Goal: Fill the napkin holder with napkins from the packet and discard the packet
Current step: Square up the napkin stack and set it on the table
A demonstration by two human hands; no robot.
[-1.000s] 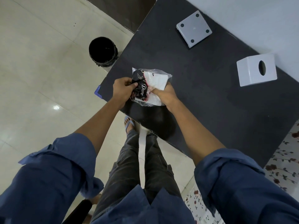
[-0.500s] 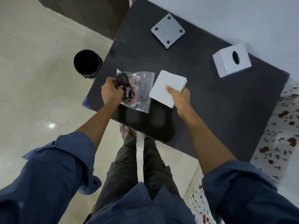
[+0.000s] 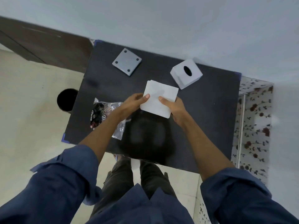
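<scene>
The person is standing at the near edge of the black table (image 3: 202,126), blue sleeves rolled up, both arms reaching forward. The left hand (image 3: 132,102) and the right hand (image 3: 174,109) are each gripping the white stack of napkins (image 3: 159,98), thumbs lying on top and fingers curled underneath, one hand at either near corner. The stack is sitting between the hands, tilted a little, above the middle of the table. Just to the left, the emptied plastic packet (image 3: 105,115) is lying crumpled on the tabletop, partly hidden under the left forearm, touched by neither hand. Farther back, the white napkin holder (image 3: 186,73) with its oval slot is resting beyond the stack to the right, and its flat grey base plate (image 3: 127,61) is lying apart to the left. Off the table's left side, a black bin (image 3: 67,100) is standing on the floor.
</scene>
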